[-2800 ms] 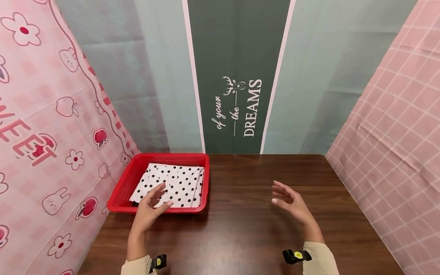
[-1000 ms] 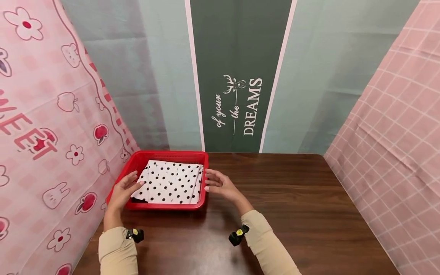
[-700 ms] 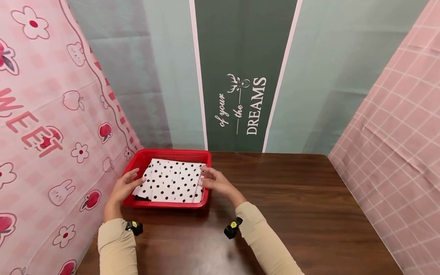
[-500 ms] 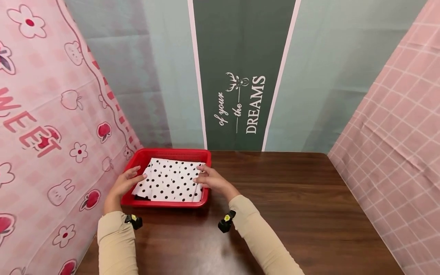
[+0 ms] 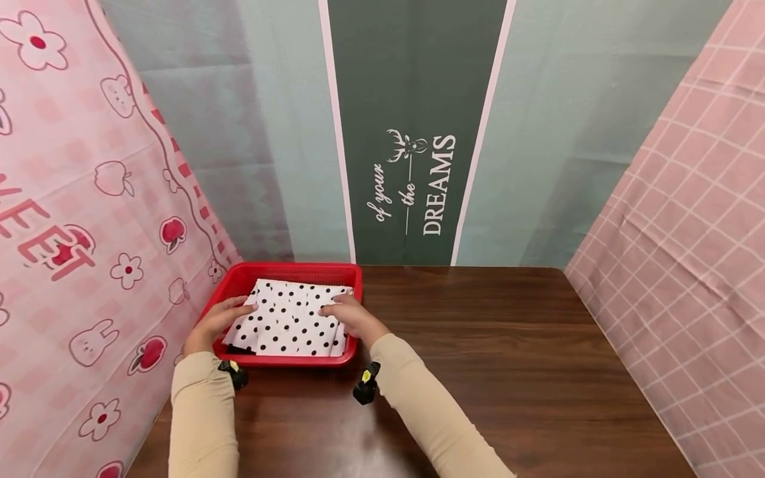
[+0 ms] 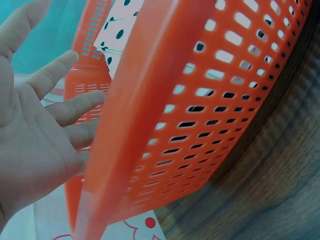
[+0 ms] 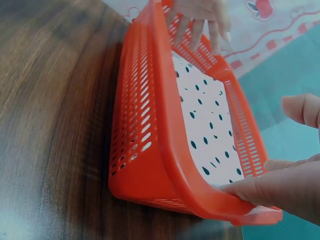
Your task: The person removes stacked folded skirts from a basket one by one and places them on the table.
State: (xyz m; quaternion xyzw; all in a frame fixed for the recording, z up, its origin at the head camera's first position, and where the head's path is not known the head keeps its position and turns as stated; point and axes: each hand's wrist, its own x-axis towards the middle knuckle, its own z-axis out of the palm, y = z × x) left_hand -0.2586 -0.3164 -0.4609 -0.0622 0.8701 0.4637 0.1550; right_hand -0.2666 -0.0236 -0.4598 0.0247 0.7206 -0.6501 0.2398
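A red perforated plastic basket [image 5: 287,361] holds a folded white cloth with black dots [image 5: 293,318]. My left hand [image 5: 216,324] is at the basket's left side, its fingers reaching over the rim beside the cloth. In the left wrist view, that hand [image 6: 40,130] has spread fingers, with some tips hidden behind the basket rim [image 6: 135,100]. Over the basket's right side, my right hand [image 5: 358,320] has its fingers above the cloth's right edge. The right wrist view shows the right hand's fingers [image 7: 280,187] dipping inside the rim, thumb apart; whether they touch the cloth I cannot tell.
The basket stands at the back left of a brown wooden table [image 5: 478,372]. A pink patterned curtain [image 5: 128,219] hangs close to its left. Behind is a grey-green curtain [image 5: 412,79] with lettering, and a pink checked curtain [image 5: 675,219] hangs at the right.
My right hand has travelled left from over the table to inside the basket's right side. My left hand has shifted left and forward over the basket's left rim. The cloth stays in the basket.
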